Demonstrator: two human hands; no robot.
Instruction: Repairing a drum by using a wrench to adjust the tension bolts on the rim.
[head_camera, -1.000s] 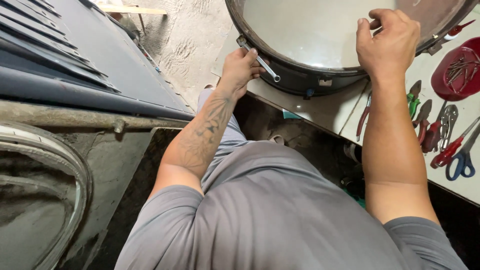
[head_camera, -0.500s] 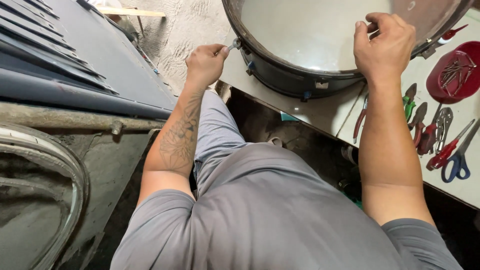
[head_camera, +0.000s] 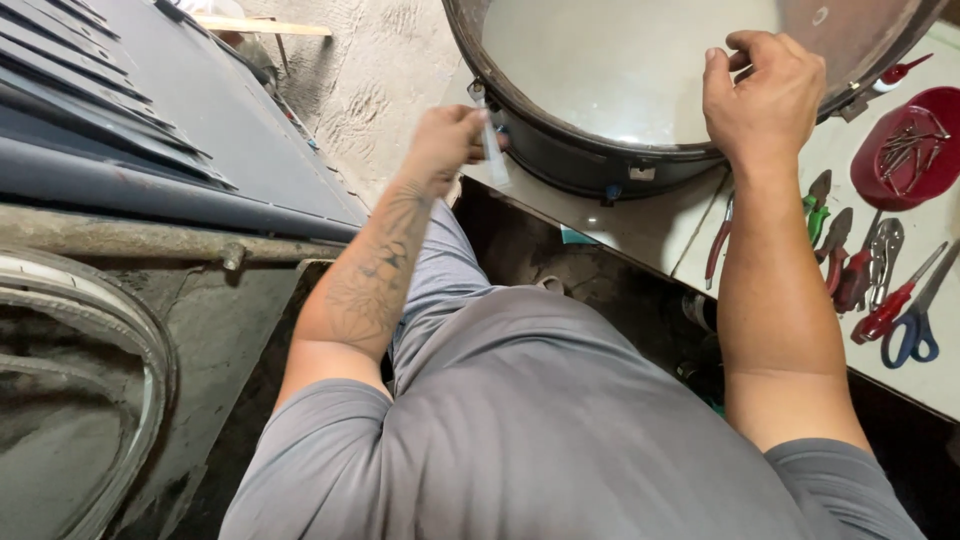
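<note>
Left hand (head_camera: 445, 140) swung wrench (head_camera: 492, 150) down.

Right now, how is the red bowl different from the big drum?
The drum is far bigger than the red bowl. The drum has a dark shell and pale skin; the bowl is bright red. The bowl holds small metal nails or screws; the drum's skin is bare. The right hand grips the drum's rim; no hand touches the bowl. Both are round and sit on the white table.

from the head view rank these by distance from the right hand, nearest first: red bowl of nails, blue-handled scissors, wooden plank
From the right hand:
1. Red bowl of nails, just beside it on the bench.
2. Blue-handled scissors, lower at the bench edge.
3. Wooden plank, far across, top left.
</note>
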